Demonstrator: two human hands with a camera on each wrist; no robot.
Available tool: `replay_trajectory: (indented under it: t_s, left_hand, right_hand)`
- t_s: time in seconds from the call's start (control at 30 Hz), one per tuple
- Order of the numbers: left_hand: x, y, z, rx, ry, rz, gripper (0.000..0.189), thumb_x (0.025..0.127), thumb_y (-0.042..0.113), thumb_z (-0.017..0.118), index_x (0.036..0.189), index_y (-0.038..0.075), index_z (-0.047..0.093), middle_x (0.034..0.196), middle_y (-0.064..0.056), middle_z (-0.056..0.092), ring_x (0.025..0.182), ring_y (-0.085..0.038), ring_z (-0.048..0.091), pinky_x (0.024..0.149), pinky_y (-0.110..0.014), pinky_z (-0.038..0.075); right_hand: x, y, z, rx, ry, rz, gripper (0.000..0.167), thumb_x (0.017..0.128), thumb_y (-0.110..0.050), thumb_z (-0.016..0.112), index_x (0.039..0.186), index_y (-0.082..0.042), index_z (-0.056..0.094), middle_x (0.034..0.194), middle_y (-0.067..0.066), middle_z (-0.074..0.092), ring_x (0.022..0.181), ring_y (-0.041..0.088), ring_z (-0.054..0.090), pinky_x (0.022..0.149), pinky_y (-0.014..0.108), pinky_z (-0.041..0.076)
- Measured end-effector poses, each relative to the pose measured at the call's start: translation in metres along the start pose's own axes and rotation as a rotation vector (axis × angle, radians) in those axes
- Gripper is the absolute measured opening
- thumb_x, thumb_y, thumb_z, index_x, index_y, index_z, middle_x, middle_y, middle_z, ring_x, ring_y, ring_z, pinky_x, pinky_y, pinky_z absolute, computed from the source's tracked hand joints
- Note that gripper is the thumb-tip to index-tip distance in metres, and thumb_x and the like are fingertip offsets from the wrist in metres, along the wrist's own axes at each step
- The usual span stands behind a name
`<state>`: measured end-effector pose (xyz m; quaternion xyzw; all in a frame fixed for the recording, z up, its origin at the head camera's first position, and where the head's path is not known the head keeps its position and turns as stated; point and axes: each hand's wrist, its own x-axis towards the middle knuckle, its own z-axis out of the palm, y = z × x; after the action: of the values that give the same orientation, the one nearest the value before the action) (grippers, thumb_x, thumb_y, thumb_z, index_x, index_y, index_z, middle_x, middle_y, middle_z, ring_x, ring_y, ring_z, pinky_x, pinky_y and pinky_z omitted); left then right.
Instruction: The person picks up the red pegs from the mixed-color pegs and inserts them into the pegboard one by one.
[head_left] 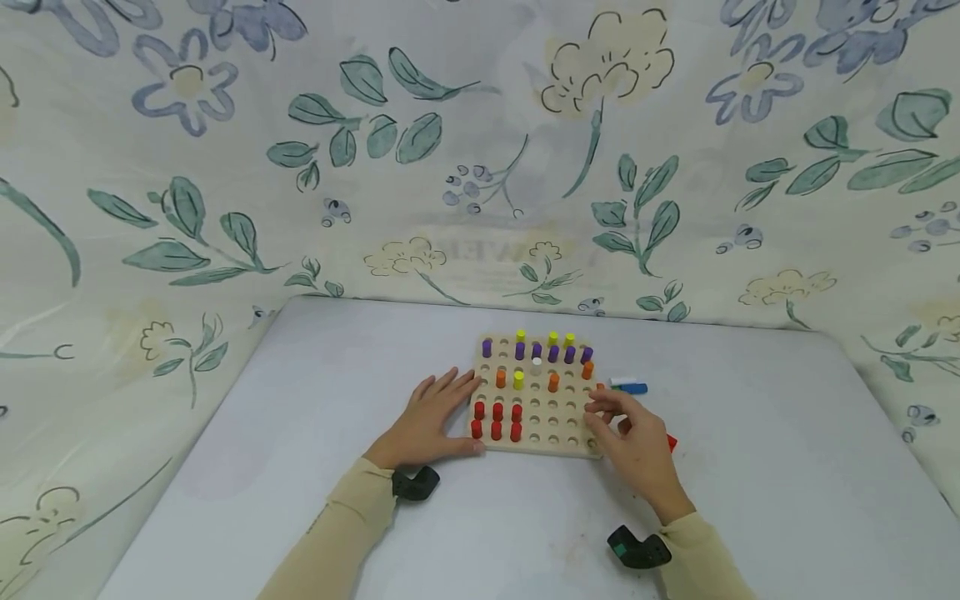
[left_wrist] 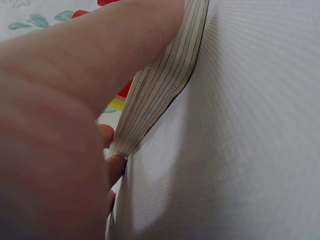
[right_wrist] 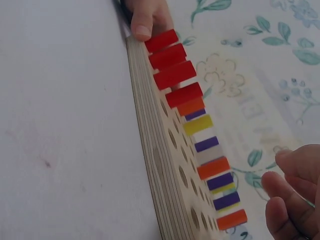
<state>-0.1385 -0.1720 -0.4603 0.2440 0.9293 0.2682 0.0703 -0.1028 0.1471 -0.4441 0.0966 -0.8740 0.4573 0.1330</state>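
Note:
A wooden pegboard (head_left: 562, 450) lies on the table with rows of round holes. My left hand (head_left: 431, 421) rests against its left side, fingers spread and straight, with the thumb at the near left corner. The left wrist view shows the thumb (left_wrist: 135, 45) along the board's layered edge (left_wrist: 170, 75). Red pegs (head_left: 497, 431) stand at the near left; orange, yellow, white and purple pegs (head_left: 552, 354) stand farther back. Over the board's right edge hovers my right hand (head_left: 633, 442), fingers loosely bent. Nothing shows between its fingers (right_wrist: 282, 192) in the right wrist view.
A blue peg (head_left: 633, 388) and a white peg (head_left: 622, 381) lie on the table right of the board. Something red (head_left: 672, 442) is partly hidden behind my right hand. A flower-patterned cloth (head_left: 480, 225) hangs behind the white table (head_left: 787, 467).

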Motion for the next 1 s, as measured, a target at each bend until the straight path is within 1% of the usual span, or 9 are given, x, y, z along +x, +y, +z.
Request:
replay_trajectory:
  t_s: [0.17, 0.27, 0.4, 0.5, 0.57, 0.67, 0.87, 1.0]
  left_hand:
    - [0.001, 0.002, -0.001, 0.012, -0.006, -0.009, 0.100, 0.082, 0.059, 0.073, 0.159, 0.011, 0.031, 0.165, -0.007, 0.027, 0.154, -0.032, 0.012, 0.123, -0.056, 0.003]
    - [0.001, 0.003, -0.001, 0.017, -0.006, -0.016, 0.099, 0.082, 0.060, 0.072, 0.159, 0.011, 0.031, 0.165, -0.007, 0.028, 0.154, -0.032, 0.012, 0.123, -0.056, 0.004]
    - [0.001, 0.003, -0.001, 0.019, -0.004, -0.013, 0.099, 0.082, 0.059, 0.072, 0.159, 0.011, 0.032, 0.164, -0.007, 0.028, 0.154, -0.032, 0.012, 0.123, -0.057, 0.004]
    - [0.001, 0.002, -0.001, 0.024, -0.008, -0.015, 0.100, 0.082, 0.059, 0.073, 0.159, 0.012, 0.031, 0.165, -0.007, 0.027, 0.154, -0.032, 0.012, 0.123, -0.056, 0.004]
    - [0.001, 0.002, -0.001, 0.026, -0.014, -0.021, 0.101, 0.082, 0.060, 0.072, 0.159, 0.013, 0.030, 0.165, -0.006, 0.026, 0.154, -0.031, 0.011, 0.123, -0.055, 0.003]
    - [0.001, 0.002, -0.001, 0.031, -0.018, -0.024, 0.101, 0.082, 0.061, 0.072, 0.160, 0.013, 0.029, 0.165, -0.006, 0.025, 0.154, -0.030, 0.010, 0.123, -0.055, 0.002]
    - [0.000, 0.002, -0.002, 0.027, -0.006, -0.012, 0.101, 0.081, 0.060, 0.073, 0.159, 0.011, 0.030, 0.165, -0.007, 0.026, 0.154, -0.031, 0.011, 0.123, -0.055, 0.003]
    - [0.000, 0.002, -0.002, 0.020, -0.006, -0.008, 0.101, 0.081, 0.060, 0.073, 0.159, 0.012, 0.030, 0.165, -0.007, 0.026, 0.154, -0.031, 0.011, 0.123, -0.054, 0.003]
  right_hand:
    - [-0.002, 0.004, -0.010, -0.013, 0.024, 0.016, 0.026, 0.090, -0.007, 0.075, 0.115, -0.003, 0.069, 0.094, 0.001, 0.073, 0.078, 0.012, 0.055, 0.058, 0.020, 0.042]
    - [-0.003, 0.007, -0.015, -0.023, 0.026, 0.064, 0.024, 0.092, -0.010, 0.074, 0.115, -0.005, 0.069, 0.095, 0.002, 0.073, 0.081, 0.014, 0.055, 0.060, 0.019, 0.043]
    - [-0.004, 0.010, -0.021, -0.016, 0.020, 0.100, 0.022, 0.094, -0.013, 0.072, 0.115, -0.006, 0.069, 0.094, 0.004, 0.070, 0.079, 0.017, 0.055, 0.058, 0.020, 0.044]
    - [-0.004, 0.013, -0.026, -0.024, 0.032, 0.090, 0.020, 0.095, -0.013, 0.071, 0.113, -0.006, 0.069, 0.091, 0.004, 0.067, 0.077, 0.017, 0.054, 0.056, 0.020, 0.043]
    - [-0.005, 0.017, -0.031, -0.041, 0.049, 0.074, 0.020, 0.094, -0.013, 0.072, 0.113, -0.006, 0.069, 0.091, 0.003, 0.067, 0.079, 0.015, 0.053, 0.059, 0.020, 0.042]
    - [-0.005, 0.024, -0.036, -0.062, 0.069, 0.053, 0.021, 0.094, -0.012, 0.071, 0.114, -0.006, 0.069, 0.092, 0.003, 0.068, 0.080, 0.012, 0.051, 0.061, 0.018, 0.040]
    - [-0.006, 0.045, -0.043, -0.041, 0.097, 0.030, 0.020, 0.096, -0.008, 0.067, 0.115, -0.004, 0.068, 0.098, 0.008, 0.072, 0.084, 0.008, 0.050, 0.064, 0.015, 0.040]
    - [-0.006, 0.057, -0.046, -0.043, 0.116, 0.026, 0.018, 0.096, -0.007, 0.066, 0.114, -0.004, 0.069, 0.098, 0.008, 0.072, 0.085, 0.005, 0.049, 0.065, 0.014, 0.040]
